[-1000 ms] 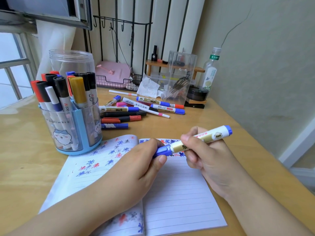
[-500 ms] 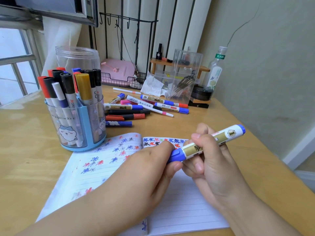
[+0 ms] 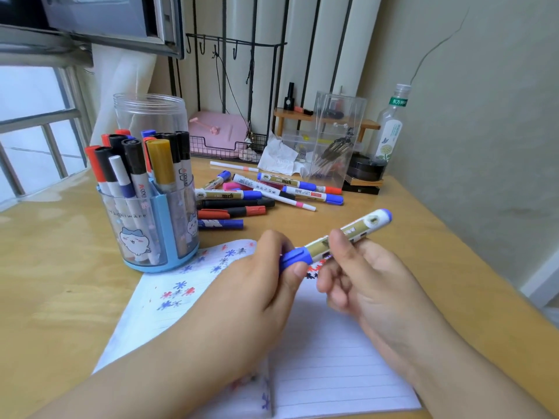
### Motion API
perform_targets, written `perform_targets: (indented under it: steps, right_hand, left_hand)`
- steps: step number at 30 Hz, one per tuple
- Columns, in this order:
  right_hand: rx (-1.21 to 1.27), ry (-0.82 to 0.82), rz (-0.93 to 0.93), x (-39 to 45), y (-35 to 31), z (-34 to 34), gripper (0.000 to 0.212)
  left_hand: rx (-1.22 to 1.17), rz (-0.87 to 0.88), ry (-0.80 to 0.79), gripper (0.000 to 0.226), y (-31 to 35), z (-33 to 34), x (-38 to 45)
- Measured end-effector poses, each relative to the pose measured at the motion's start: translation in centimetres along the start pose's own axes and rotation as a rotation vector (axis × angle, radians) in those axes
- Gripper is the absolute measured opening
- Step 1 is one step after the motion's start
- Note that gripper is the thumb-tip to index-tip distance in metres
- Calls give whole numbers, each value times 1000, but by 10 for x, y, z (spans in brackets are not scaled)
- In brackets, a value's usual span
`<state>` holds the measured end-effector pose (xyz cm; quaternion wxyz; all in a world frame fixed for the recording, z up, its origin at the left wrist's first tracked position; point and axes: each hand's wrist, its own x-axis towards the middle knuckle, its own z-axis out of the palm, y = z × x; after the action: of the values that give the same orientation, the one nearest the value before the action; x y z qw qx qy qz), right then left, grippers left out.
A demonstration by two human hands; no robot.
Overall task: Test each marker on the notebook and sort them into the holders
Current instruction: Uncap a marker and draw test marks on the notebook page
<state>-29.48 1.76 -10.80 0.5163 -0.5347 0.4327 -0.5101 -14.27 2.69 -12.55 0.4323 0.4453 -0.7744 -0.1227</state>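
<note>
Presently, a white-and-gold marker with a blue cap and blue end [image 3: 335, 240] is held between both hands, above the open lined notebook [image 3: 326, 352] on the wooden desk [image 3: 54, 267]. The left hand [image 3: 257, 294] has thumb and fingers curled round the blue cap end. The right hand [image 3: 372, 282] pinches the barrel just beside it, thumb on top, fingers curled beneath. The cap is still seated on the barrel. The marker's long axis runs from the left hand up and away to the right, capped end toward the left hand, blue rear end projecting beyond the right hand.

Ahead and left of the left hand stands a round blue-and-clear plastic pen holder with a cartoon figure [image 3: 151, 231]; it holds upright markers with black, red, blue and gold caps. Behind it stands a clear plastic jar [image 3: 148, 113]; contents cannot be told. Beyond both hands lies a loose pile of assorted markers [image 3: 260, 195] on the desk. Coloured scribble marks cover the notebook's left page near the left hand.
</note>
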Motion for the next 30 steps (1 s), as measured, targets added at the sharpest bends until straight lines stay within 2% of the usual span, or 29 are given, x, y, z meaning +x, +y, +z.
perform_targets:
  steps: [2, 5, 7, 9, 10, 15, 17, 19, 21, 22, 25, 29, 30]
  right_hand:
    - [-285, 48, -79, 2, 4, -7, 36]
    - [-912, 121, -465, 5, 10, -19, 7]
    - [-1186, 78, -602, 7, 16, -22, 30]
    - [-1301, 26, -633, 9, 18, -20, 28]
    - [-1334, 5, -613, 7, 16, -18, 24]
    - [-1165, 1, -513, 3, 8, -15, 25]
    - [-1089, 25, -484, 3, -1, -7, 22]
    - [-991, -20, -474, 4, -17, 10, 21]
    - [-919, -44, -504, 9, -35, 29, 12]
    - [-904, -43, -508, 13, -45, 38, 15]
    - [-854, -45, -465, 23, -68, 56, 12]
    - [-755, 42, -483, 29, -74, 69, 13]
    - [-735, 47, -486, 29, -74, 74, 13]
  left_hand:
    - [52, -57, 14, 28, -8, 0, 4]
    - [132, -77, -48, 21, -7, -5, 6]
    - [257, -9, -83, 23, 2, -8, 3]
    - [370, 42, -95, 24, 9, -12, 1]
    - [347, 51, -98, 23, 10, -12, 0]
    - [133, 54, -17, 29, 7, -18, 7]
    - [140, 103, 27, 32, 13, -29, 11]
    - [184, 184, 57, 34, 19, -48, 16]
    - [236, 239, 91, 36, 20, -73, 21]
    - [270, 241, 112, 38, 18, -87, 22]
    - [339, 186, 219, 35, 4, -130, 28]
    - [436, -18, 313, 9, -35, -173, 45]
    - [470, -74, 306, 8, -47, -181, 51]
